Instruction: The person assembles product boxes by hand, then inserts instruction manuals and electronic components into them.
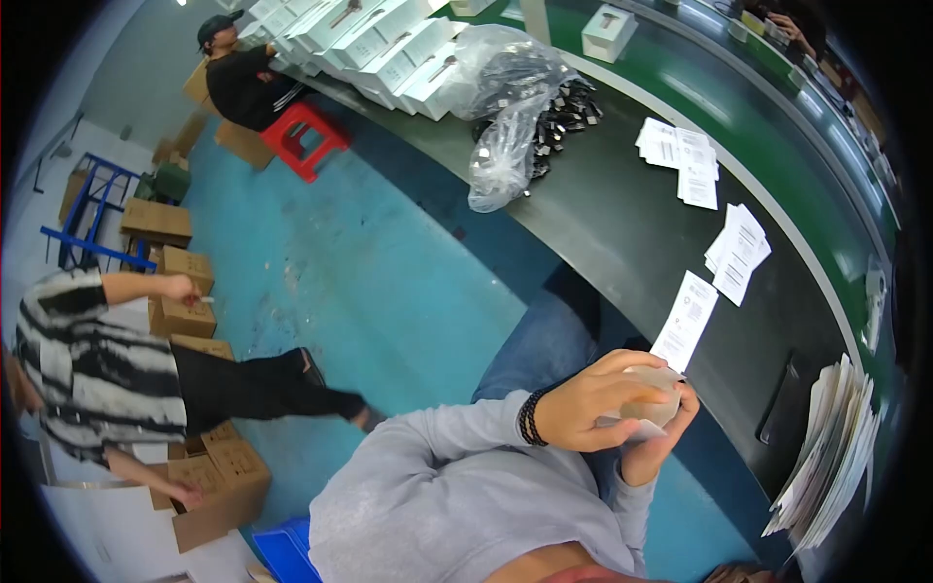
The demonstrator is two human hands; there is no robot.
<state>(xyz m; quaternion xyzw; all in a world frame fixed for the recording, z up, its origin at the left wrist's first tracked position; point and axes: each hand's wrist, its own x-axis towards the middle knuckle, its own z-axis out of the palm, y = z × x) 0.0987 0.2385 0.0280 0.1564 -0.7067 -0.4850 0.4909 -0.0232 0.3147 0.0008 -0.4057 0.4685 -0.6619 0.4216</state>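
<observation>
Close to the table edge, my left hand (581, 406), with a dark beaded bracelet at its wrist, and my right hand (659, 445) both grip a small folded piece of whitish card (653, 396). It looks like an opened box or sleeve, and the fingers hide part of it. Just beyond my fingertips a long white printed slip (686, 319) lies on the dark table (641, 223). Further along are two loose piles of similar slips, a nearer pile (739, 251) and a farther pile (685, 160).
A clear plastic bag (505, 146) spills small black parts with metal ends (569, 112). White boxes (389, 49) are stacked behind it. At right lie a dark phone-like slab (777, 398) and a stack of card sheets (826, 457). One person sits near a red stool (303, 141); another bends over cartons (219, 486).
</observation>
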